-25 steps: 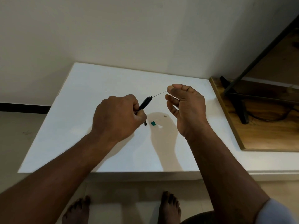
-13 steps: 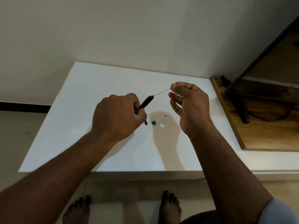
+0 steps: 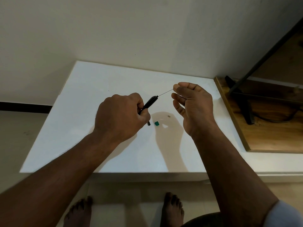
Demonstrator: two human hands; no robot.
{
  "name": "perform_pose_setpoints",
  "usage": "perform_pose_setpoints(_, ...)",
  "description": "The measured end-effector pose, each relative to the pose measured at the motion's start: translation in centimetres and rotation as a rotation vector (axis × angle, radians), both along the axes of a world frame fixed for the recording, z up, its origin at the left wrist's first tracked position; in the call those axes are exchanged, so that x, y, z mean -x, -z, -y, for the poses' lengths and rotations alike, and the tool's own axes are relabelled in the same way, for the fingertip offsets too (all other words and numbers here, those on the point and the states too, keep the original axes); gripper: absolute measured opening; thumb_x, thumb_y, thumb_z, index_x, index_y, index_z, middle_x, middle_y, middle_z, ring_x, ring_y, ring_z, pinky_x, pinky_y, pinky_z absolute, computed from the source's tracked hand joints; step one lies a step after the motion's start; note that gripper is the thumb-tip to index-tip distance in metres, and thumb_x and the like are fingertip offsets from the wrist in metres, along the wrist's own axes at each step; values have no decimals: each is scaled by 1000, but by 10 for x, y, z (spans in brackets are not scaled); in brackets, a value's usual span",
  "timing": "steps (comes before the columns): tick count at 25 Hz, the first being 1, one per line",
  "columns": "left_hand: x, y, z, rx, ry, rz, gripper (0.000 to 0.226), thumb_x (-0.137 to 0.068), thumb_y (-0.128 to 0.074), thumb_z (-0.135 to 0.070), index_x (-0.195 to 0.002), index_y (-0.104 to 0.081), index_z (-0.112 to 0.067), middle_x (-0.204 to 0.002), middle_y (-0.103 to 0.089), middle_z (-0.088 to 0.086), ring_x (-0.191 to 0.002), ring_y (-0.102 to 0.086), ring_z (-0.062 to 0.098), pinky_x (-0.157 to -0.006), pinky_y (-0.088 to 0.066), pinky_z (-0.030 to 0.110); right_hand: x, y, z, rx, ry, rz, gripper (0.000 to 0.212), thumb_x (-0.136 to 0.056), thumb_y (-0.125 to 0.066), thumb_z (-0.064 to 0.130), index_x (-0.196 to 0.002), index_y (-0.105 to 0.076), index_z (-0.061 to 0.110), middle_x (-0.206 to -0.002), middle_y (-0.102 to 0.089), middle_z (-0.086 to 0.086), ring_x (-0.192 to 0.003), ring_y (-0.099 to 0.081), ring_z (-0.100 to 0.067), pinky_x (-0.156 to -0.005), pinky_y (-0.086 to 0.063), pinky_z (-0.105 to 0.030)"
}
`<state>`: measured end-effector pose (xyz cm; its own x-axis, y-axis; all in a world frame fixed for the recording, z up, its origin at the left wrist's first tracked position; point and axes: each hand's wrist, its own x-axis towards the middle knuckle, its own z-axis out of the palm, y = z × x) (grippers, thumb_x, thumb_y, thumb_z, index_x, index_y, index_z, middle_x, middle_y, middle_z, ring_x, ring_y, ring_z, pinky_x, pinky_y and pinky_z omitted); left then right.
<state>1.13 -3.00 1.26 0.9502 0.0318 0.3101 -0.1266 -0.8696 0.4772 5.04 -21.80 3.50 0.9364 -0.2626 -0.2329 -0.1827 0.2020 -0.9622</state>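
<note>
Your left hand [image 3: 121,117], at centre frame, is a closed fist round the lower part of the black pen barrel [image 3: 150,102], with the nose pointing up and to the right. From that nose a thin rod [image 3: 165,93] runs to your right hand [image 3: 195,105], just right of centre, where thumb and forefinger pinch its far end while the other fingers curl loosely, holding nothing. Both things are in the air above the white table [image 3: 91,89].

The rod is too fine here to tell whether it is wire, lead or a slim refill, so treat it as fragile. It looks very light and will likely bend or snap under any sideways load. Hold it close to the nose and move it only along the barrel's line. The barrel looks stiff and light; your full wrap is secure.

Your hands are apart, joined only by the rod, with forearms converging from the lower corners. A green piece [image 3: 156,123] and two tiny bits [image 3: 168,116] lie on the table below.
</note>
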Motion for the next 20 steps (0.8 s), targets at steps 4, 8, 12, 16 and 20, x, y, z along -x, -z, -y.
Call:
perform_pose_setpoints(4, -1, 0, 0, -4, 5, -2, 18, -84, -69, -43, -84, -71, -25, -75, -78, -7, -60, -66, 22, -58, -53, 33, 0, 0, 0, 0, 6, -2, 12, -90, -81, 12, -95, -76, 21, -92, -82, 4, -83, -78, -11, -72, -58, -24)
perform_pose_setpoints(8, -1, 1, 0, 3, 15, 2, 18, -84, -69, -43, -84, -71, -25, -76, -78, -7, -63, -68, 23, -61, -56, 35, 0, -1, 0, 7, 8, 2, 11, -90, -81, 12, -95, -76, 21, -93, -82, 3, -82, -78, -10, -71, -59, -23)
perform_pose_setpoints(12, -1, 1, 0, -1, 22, 14, 18, -84, -70, -43, -84, -71, -25, -75, -78, -7, -62, -68, 23, -59, -53, 32, 2, -2, -2, 47, -6, 22, 12, -89, -81, 12, -91, -75, 22, -89, -80, 5, -79, -77, -9, -71, -58, -24)
perform_pose_setpoints(16, -1, 1, 1, -5, 19, 3, 18, -84, -69, -43, -84, -71, -25, -76, -79, -7, -60, -65, 23, -57, -50, 31, 4, -5, -5, 145, -96, 67, 11, -89, -82, 13, -92, -75, 21, -85, -79, 7, -79, -76, -9, -72, -58, -25)
perform_pose_setpoints(20, -1, 0, 2, 34, 30, 1, 19, -84, -70, -44, -86, -72, -25, -78, -79, -6, -63, -67, 22, -58, -52, 31, 7, -5, -11, 322, -176, 128, 9, -89, -82, 16, -92, -76, 20, -86, -79, 3, -81, -74, -12, -75, -59, -30)
